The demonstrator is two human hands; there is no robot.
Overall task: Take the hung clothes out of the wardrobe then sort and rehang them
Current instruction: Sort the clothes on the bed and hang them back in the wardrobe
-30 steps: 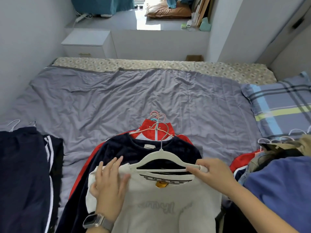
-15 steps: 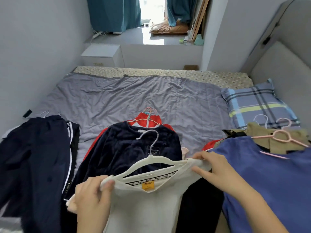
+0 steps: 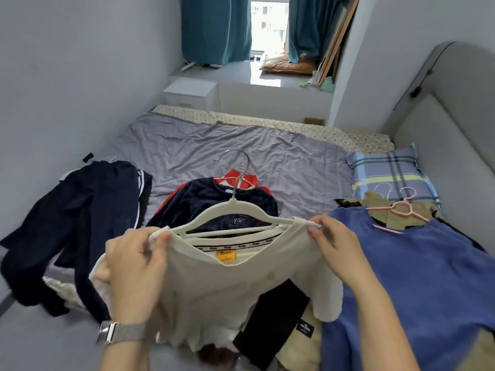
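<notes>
A: Two hands hold one cream T-shirt [image 3: 227, 285] up over the bed [image 3: 241, 151]. The left hand [image 3: 134, 271] is pinched shut on the shirt's left shoulder, and a watch [image 3: 120, 332] sits on that wrist.

B: And the right hand [image 3: 338, 247]?

A: Clamped on the other shoulder, right where the tip of the white hanger [image 3: 235, 218] pokes out. The hanger sits inside the neckline (a yellow label shows just below the collar).

B: What lies around it?

A: Just to the right, a blue top [image 3: 428, 290] on a pink hanger [image 3: 401, 210], spread over olive clothing. Below the shirt, something black with a small white tag. To the left, a heap of dark navy garments [image 3: 80, 223] with white stripes.

B: Farther back?

A: Behind the white hanger, a navy velvet top [image 3: 203, 204] over a red garment [image 3: 235, 175], several hanger hooks bunched at its collar. Beyond that a plaid pillow [image 3: 388, 172] at the right, then teal curtains [image 3: 214, 28] by the window.
</notes>
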